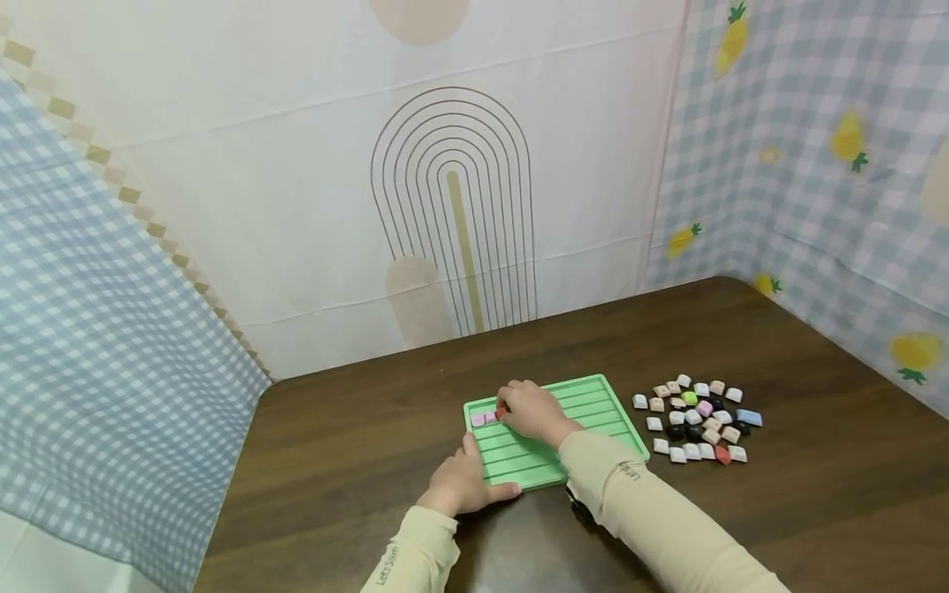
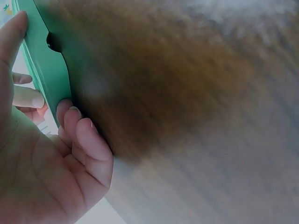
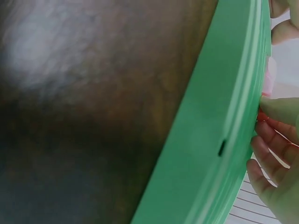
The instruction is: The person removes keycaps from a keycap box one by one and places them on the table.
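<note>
A light-green tray [image 1: 524, 468] with ridged rows lies on the table. My left hand [image 1: 460, 479] holds its near-left corner, thumb along the front edge and curled fingers against the left side, as the left wrist view [image 2: 51, 172] shows. Two pink keycaps [image 1: 483, 418] sit side by side in the top row at the left. Just right of them my right hand [image 1: 535, 409] pinches a red keycap [image 1: 501, 413] at that row. In the right wrist view the red keycap [image 3: 262, 115] shows between thumb and fingertips, partly hidden.
Right of the tray lies a loose group of many keycaps [image 1: 693, 451], mostly white, beige and black, with a lime one [image 1: 689, 398], a pink one [image 1: 704, 408], a red one [image 1: 722, 455] and a long blue one [image 1: 749, 417]. Patterned cloths [image 1: 319, 206] hang behind the brown table [image 1: 334, 461].
</note>
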A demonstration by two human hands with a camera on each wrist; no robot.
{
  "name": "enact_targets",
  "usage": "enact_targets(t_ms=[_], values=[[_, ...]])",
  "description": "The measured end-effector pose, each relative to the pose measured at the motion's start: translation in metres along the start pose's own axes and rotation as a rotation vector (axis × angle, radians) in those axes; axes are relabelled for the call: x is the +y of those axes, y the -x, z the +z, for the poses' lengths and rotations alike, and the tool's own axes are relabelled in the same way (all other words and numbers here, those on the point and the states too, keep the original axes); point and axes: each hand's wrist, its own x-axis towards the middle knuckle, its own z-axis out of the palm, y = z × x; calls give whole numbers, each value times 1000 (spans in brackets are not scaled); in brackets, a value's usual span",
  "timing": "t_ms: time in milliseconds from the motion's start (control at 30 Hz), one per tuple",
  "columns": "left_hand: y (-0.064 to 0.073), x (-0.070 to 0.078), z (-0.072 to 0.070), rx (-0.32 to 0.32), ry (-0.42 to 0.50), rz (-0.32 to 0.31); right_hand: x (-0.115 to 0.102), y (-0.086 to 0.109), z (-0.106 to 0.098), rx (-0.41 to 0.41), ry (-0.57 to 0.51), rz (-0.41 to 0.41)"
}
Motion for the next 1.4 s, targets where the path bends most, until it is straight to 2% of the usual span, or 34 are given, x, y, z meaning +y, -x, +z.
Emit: enact_targets(t_ms=[200, 367, 467, 633, 800, 1067, 1233, 1400], values=[[0, 1, -3, 8, -7, -5, -2, -1, -3, 26, 26, -23], [2, 2, -3, -10, 4, -9, 0, 2, -6, 14, 7, -15], [2, 1, -2, -8, 0, -2, 2, 3, -13, 18, -26, 2], [0, -1, 0, 7, -6, 4, 12, 2, -36, 53, -61, 39], [1, -1, 0, 0, -2, 4, 37, 8, -60, 82, -45, 81], [1, -1, -6, 4, -9, 10, 104, 32, -94, 105, -29, 208], [1, -3, -5, 22, 3, 21, 135, 51, -95, 77, 62, 245], [4, -5, -2, 24, 21, 29, 146, 63, -86, 27, 213, 212]])
